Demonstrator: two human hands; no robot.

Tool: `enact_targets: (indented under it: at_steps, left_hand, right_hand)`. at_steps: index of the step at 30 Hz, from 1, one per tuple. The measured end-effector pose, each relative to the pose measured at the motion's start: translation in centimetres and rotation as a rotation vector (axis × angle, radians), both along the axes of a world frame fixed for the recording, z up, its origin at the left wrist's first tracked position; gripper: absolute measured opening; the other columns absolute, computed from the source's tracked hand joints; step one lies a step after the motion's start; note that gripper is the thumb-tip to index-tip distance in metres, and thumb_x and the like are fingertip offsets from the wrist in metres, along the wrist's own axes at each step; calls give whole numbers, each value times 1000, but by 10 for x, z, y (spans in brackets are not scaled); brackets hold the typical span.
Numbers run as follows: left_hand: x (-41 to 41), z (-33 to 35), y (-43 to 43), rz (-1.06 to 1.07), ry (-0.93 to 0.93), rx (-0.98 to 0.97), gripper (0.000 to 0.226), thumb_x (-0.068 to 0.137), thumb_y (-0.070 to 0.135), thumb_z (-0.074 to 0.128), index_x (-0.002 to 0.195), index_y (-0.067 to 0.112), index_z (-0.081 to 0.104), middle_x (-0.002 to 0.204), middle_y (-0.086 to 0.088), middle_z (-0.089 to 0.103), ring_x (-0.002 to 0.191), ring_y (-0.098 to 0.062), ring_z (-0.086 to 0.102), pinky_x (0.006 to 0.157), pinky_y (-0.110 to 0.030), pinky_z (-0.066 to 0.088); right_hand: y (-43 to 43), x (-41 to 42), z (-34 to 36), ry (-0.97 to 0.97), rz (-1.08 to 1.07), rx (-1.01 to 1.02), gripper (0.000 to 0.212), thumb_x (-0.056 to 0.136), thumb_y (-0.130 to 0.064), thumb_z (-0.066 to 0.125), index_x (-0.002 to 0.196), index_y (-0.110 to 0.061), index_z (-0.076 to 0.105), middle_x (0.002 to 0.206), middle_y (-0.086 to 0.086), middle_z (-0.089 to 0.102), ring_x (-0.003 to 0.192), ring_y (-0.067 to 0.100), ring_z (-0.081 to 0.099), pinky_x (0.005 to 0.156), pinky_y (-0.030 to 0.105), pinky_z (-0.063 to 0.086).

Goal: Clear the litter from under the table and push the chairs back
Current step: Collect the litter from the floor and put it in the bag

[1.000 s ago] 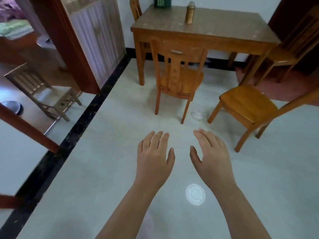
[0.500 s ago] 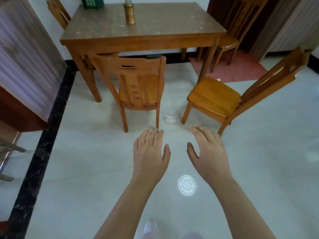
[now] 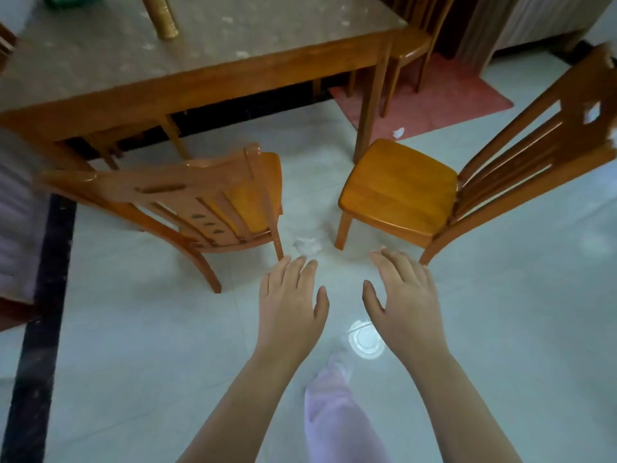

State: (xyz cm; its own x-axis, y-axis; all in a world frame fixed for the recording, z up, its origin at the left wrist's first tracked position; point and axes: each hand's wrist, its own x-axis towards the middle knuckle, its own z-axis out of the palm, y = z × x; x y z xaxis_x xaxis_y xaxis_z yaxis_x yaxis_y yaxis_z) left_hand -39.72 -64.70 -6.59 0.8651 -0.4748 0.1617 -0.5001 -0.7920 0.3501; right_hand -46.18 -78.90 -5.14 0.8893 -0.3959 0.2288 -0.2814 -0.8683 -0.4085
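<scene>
Ahead of the bare left hand (image 3: 290, 305), the chair (image 3: 187, 202) is glossy varnished wood, like the second chair (image 3: 400, 192) beyond the right hand (image 3: 400, 302). The worktop (image 3: 110, 58) looks matt and speckled. The crumpled litter (image 3: 307, 244) by the fingertips seems thin, translucent plastic; the floor (image 3: 140, 345) shines, smooth.

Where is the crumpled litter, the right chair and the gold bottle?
crumpled litter (image 3: 307, 246): head view, its middle.
right chair (image 3: 399, 188): head view, its seat.
gold bottle (image 3: 163, 20): head view, its body.
</scene>
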Motion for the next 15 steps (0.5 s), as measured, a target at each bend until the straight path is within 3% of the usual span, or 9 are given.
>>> enact_targets:
  at_steps: [8, 15]
  left_hand:
    - [132, -49, -85, -115, 1, 67, 36, 78, 14, 69, 111, 1, 63, 116, -17, 64, 114, -36, 55, 93, -47, 43]
    - [210, -157, -123, -165, 113, 183, 46, 93, 33, 46, 135, 15, 44, 143, -4, 43, 136, -22, 29, 110, -36, 23]
  right_hand:
    - [-80, 117, -63, 5, -48, 12, 39, 77, -15, 69, 114, -4, 61, 113, 16, 65, 106, 36, 59, 90, 52, 46]
    - [-110, 183, -169, -27, -128, 8, 39, 72, -13, 74, 108, -2, 64, 108, 18, 67, 102, 38, 61, 88, 55, 45]
